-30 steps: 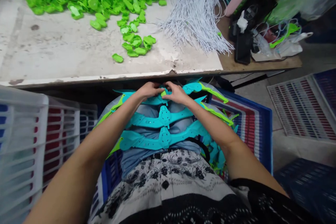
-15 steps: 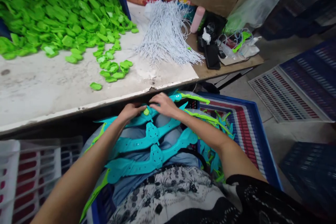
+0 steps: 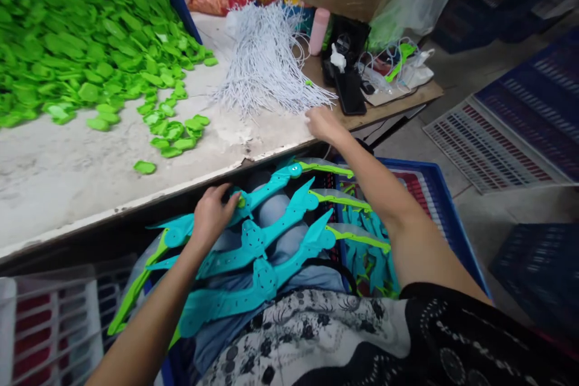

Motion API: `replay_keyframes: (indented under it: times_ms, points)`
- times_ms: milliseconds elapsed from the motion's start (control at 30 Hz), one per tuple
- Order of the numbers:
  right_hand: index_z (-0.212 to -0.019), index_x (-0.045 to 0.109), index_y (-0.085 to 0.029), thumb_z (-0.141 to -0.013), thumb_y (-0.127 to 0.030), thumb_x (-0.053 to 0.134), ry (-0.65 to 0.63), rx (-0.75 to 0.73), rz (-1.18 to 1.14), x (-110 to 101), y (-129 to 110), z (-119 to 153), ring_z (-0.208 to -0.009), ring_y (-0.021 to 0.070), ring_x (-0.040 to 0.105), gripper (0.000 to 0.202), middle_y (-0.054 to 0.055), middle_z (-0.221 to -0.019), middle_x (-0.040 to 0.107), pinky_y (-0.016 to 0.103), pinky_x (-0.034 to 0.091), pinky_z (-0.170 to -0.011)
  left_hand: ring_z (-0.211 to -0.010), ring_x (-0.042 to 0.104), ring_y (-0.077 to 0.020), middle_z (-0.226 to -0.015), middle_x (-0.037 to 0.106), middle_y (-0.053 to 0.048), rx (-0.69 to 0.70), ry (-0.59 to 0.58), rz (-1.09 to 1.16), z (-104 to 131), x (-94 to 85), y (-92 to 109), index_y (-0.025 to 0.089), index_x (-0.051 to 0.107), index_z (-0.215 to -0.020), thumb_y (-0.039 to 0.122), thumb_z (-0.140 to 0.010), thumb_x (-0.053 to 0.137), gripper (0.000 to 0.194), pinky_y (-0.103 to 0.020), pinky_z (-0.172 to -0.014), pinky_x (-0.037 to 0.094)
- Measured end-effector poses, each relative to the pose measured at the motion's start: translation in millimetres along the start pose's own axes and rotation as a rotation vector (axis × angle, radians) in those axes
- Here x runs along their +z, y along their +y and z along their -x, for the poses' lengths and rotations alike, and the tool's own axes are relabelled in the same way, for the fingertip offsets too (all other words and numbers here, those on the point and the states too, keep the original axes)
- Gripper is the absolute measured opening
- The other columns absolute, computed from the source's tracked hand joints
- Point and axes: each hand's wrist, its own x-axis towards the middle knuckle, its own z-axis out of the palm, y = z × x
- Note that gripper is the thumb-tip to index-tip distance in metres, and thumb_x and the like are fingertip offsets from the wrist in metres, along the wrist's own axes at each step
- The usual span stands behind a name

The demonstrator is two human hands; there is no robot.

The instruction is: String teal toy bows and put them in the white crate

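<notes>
Three turquoise toy bows (image 3: 254,240) with lime-green tips lie side by side across my lap. My left hand (image 3: 211,215) is closed on the middle of the farthest bow, its thumb by a small green cap (image 3: 241,201) there. Over the table's front edge, my right hand (image 3: 324,125) has its fingers curled together at the loose ends of a bundle of white cords (image 3: 271,66). Whether a cord is pinched between those fingertips is hidden.
Green caps (image 3: 90,42) are heaped on the white table (image 3: 81,175), several scattered near its edge. A black phone (image 3: 350,93) and a pink bottle (image 3: 319,31) stand right of the cords. A blue crate (image 3: 446,211) with bow parts is at my right, a white crate (image 3: 85,313) at left.
My right hand has left the farthest bow and moved up and right to the cord ends. My left hand stays on that bow; the view has shifted slightly right.
</notes>
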Motion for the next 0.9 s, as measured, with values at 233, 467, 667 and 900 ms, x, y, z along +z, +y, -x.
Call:
replay_keyframes:
  times_ms: [233, 467, 667, 900]
  points:
    - [-0.067, 0.069, -0.018, -0.061, -0.040, 0.077, -0.450, -0.010, -1.058, -2, 101, 178, -0.054, 0.0143, 0.059, 0.025, 0.003, -0.062, 0.067, 0.028, 0.048, -0.053, -0.092, 0.062, -0.0246, -0.098, 0.068, -0.005, 0.133, -0.166, 0.500, 14, -2.0, 79, 0.023, 0.071, -0.092, 0.039, -0.078, 0.062, 0.022, -0.032, -0.084, 0.048]
    - [-0.074, 0.069, -0.018, -0.072, -0.036, 0.068, 0.495, 0.302, -0.813, 66, 99, 197, -0.069, 0.0164, 0.062, 0.018, 0.003, -0.075, 0.069, 0.031, 0.050, -0.068, -0.082, 0.067, -0.0204, -0.090, 0.068, -0.013, -0.493, -0.737, 1.308, 0, 85.7, 200, 0.008, 0.062, -0.095, 0.009, -0.077, 0.062, 0.019, -0.035, -0.082, 0.054]
    - [-0.075, 0.068, -0.018, -0.080, -0.028, 0.061, 0.542, 0.167, -0.580, 87, 102, 183, -0.077, 0.0177, 0.061, 0.013, 0.004, -0.079, 0.069, 0.031, 0.048, -0.076, -0.072, 0.068, -0.0183, -0.074, 0.066, -0.011, -0.644, -0.760, 1.404, -16, 130.6, 227, 0.006, 0.057, -0.093, 0.000, -0.082, 0.048, 0.016, -0.033, -0.081, 0.056]
    - [-0.076, 0.066, -0.021, -0.083, -0.027, 0.058, 0.478, 0.111, -0.527, 93, 105, 176, -0.082, 0.0189, 0.059, 0.012, 0.004, -0.080, 0.068, 0.034, 0.046, -0.080, -0.066, 0.067, -0.0164, -0.071, 0.065, -0.010, -0.697, -0.823, 1.431, -23, 146.2, 234, 0.007, 0.057, -0.090, 0.001, -0.085, 0.044, 0.015, -0.033, -0.080, 0.056]
